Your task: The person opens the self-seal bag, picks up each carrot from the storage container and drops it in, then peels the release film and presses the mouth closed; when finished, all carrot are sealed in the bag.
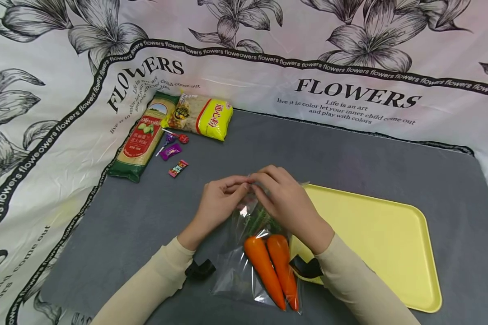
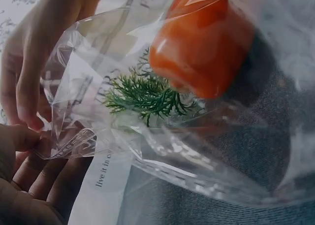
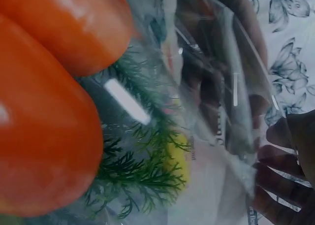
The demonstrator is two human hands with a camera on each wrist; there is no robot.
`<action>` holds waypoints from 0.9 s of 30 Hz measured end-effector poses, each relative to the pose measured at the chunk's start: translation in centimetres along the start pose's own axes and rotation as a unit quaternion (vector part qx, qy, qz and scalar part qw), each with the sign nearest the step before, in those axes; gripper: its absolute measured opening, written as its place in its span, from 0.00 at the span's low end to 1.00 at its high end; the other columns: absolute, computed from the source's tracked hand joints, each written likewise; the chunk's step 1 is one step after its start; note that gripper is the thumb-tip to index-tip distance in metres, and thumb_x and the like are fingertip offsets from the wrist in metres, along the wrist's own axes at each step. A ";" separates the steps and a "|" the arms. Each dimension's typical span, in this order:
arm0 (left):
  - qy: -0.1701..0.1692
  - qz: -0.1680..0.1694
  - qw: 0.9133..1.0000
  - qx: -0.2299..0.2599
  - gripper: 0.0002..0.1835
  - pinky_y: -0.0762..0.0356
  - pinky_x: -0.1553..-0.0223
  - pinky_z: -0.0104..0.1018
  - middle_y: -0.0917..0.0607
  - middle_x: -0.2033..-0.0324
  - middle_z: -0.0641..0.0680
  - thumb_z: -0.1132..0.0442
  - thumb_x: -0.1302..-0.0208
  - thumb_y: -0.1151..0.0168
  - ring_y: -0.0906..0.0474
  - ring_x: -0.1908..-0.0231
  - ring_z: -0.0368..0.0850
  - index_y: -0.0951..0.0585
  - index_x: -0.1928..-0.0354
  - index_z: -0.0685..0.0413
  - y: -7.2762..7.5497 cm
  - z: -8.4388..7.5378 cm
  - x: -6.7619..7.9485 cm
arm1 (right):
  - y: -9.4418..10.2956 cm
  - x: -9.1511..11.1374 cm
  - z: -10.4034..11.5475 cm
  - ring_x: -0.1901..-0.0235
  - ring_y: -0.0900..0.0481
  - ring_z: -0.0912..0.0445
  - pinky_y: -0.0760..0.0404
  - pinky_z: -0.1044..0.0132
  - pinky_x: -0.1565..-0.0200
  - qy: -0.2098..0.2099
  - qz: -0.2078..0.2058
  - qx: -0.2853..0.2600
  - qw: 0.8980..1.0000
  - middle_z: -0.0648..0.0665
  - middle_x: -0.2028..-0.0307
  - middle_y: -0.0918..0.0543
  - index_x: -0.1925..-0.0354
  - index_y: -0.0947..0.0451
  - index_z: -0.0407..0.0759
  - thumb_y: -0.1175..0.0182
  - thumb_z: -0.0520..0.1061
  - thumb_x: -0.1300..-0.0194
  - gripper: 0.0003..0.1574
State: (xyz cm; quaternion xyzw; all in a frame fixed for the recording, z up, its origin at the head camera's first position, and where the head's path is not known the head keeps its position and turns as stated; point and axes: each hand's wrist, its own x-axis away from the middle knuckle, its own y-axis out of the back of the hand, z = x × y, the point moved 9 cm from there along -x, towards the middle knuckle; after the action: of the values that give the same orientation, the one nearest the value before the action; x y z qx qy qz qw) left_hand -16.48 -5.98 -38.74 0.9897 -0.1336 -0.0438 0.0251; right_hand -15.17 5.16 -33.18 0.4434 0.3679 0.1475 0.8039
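Note:
A clear plastic bag (image 1: 232, 275) lies on the grey table with two orange carrots inside, one on the left (image 1: 262, 262) and one on the right (image 1: 282, 259). Their green leaves (image 2: 147, 94) point toward the bag's mouth. My left hand (image 1: 219, 198) pinches the mouth's edge between thumb and fingers. Right beside it, my right hand (image 1: 288, 198) pinches the same edge, the fingertips of both hands meeting. In the right wrist view the film (image 3: 236, 151) stretches up to the right hand's fingers. The right hand hides part of the leaves in the head view.
A yellow tray (image 1: 370, 243) sits at the right, partly under the right forearm. At the back left lie a spaghetti pack (image 1: 144, 137) and a yellow-ended food bag (image 1: 205, 116). Near them are lollipops (image 1: 183, 138), a purple-wrapped candy (image 1: 171, 151) and a small red-wrapped candy (image 1: 178, 168).

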 end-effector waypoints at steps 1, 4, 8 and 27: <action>-0.002 -0.001 1.000 -0.002 0.13 0.18 0.69 0.46 0.14 0.63 0.59 0.64 0.32 0.44 0.16 0.68 0.55 0.20 0.49 0.62 -0.1 0.0 0.0 | -0.1 -0.1 -0.1 0.60 0.28 0.54 0.24 0.65 0.60 -0.003 -0.001 0.004 1.000 0.48 0.59 0.23 0.55 0.20 0.42 0.37 0.43 0.37 0.12; -0.010 -0.006 1.000 -0.013 0.13 0.17 0.71 0.44 0.13 0.64 0.57 0.62 0.32 0.44 0.16 0.69 0.55 0.19 0.50 0.60 -0.1 0.6 0.0 | -0.4 -0.2 -0.4 0.61 0.27 0.54 0.23 0.65 0.61 -0.006 -0.003 0.010 1.000 0.48 0.60 0.22 0.56 0.19 0.42 0.37 0.44 0.37 0.12; -0.044 -0.015 0.997 -0.054 0.13 0.18 0.74 0.37 0.13 0.66 0.54 0.60 0.33 0.43 0.15 0.71 0.52 0.18 0.52 0.57 -0.1 1.2 0.0 | -0.5 -0.2 -0.4 0.62 0.26 0.55 0.22 0.65 0.61 -0.002 -0.009 0.018 1.000 0.48 0.62 0.22 0.58 0.19 0.41 0.37 0.45 0.38 0.11; -0.184 -0.007 0.944 -0.274 0.12 0.26 0.77 0.21 0.15 0.76 0.46 0.60 0.31 0.45 0.26 0.81 0.25 0.16 0.54 0.55 -0.9 -0.8 1.0 | 0.2 -0.3 -0.1 0.74 0.26 0.59 0.22 0.69 0.72 0.000 -0.030 0.025 0.999 0.50 0.75 0.21 0.74 0.19 0.44 0.34 0.40 0.47 0.02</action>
State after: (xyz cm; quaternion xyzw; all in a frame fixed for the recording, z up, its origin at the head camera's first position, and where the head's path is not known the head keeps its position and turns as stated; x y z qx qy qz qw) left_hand -15.16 -5.32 -38.06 0.9203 -0.1116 -0.2603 0.2697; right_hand -15.47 5.15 -32.91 0.4522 0.3847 0.1142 0.7965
